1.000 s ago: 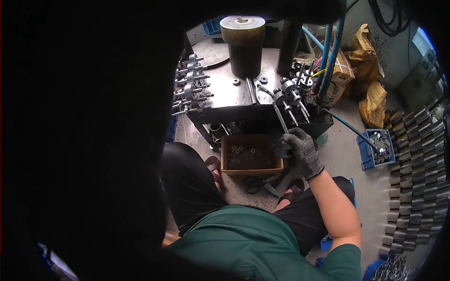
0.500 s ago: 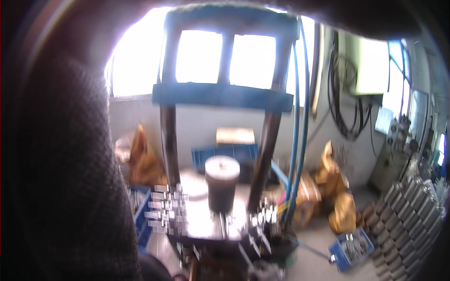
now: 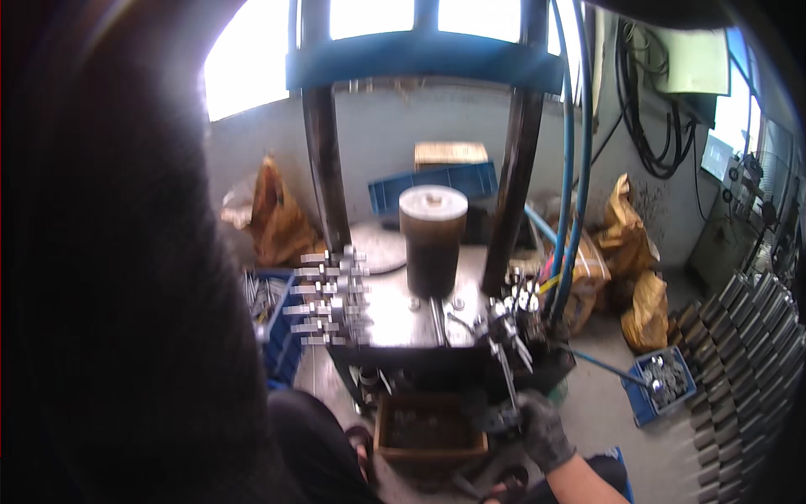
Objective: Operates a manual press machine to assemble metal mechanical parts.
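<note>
My right hand (image 3: 544, 430), in a dark grey glove, is low at the front right of a press. Its fingers are curled beside the lower end of a metal rod (image 3: 508, 374) and a dark part (image 3: 495, 417); what they hold is hard to make out. A dark sleeve (image 3: 143, 277) fills the left side close up, and my left hand does not show. On the press's shiny metal table (image 3: 386, 323) stands an upright dark cylinder (image 3: 433, 244) with a pale round top. Small metal parts (image 3: 327, 298) are stacked at the table's left edge, and more parts (image 3: 512, 315) lie at its right.
A blue crossbeam (image 3: 420, 60) spans two dark columns above the table. Below sits a brown box (image 3: 432, 454). Rows of metal tubes (image 3: 739, 361) and a blue bin of parts (image 3: 663, 382) are on the right; another blue bin (image 3: 285, 336) is left. Blue hoses (image 3: 579, 193) hang beside the press.
The view has tilted down and steadied, so the press appears higher. My right gloved hand and forearm now show clearly at the lower right, as does the brown box.
</note>
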A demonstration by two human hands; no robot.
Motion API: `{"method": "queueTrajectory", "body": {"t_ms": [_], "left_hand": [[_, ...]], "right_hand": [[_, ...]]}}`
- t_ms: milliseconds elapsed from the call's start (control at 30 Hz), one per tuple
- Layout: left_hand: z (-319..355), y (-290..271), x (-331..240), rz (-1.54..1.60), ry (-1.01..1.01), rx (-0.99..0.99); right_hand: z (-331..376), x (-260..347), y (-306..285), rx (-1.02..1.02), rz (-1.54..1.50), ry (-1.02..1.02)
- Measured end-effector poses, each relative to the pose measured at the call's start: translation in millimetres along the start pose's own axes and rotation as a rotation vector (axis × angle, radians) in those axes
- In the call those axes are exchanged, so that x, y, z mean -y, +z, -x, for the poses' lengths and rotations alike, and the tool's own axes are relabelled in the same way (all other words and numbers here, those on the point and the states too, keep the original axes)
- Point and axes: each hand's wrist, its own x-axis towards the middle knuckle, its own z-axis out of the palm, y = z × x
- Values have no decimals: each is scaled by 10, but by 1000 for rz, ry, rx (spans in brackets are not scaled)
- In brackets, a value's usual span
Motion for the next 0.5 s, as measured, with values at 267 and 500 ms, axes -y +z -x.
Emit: {"method": "queueTrajectory", "body": {"t_ms": [267, 500], "left_hand": [[1155, -19, 297, 245, -711, -116], [2063, 127, 843, 930, -1470, -35]], "right_hand": [[-123, 541, 242, 1, -788, 378], [-199, 983, 461, 122, -352, 61]]}}
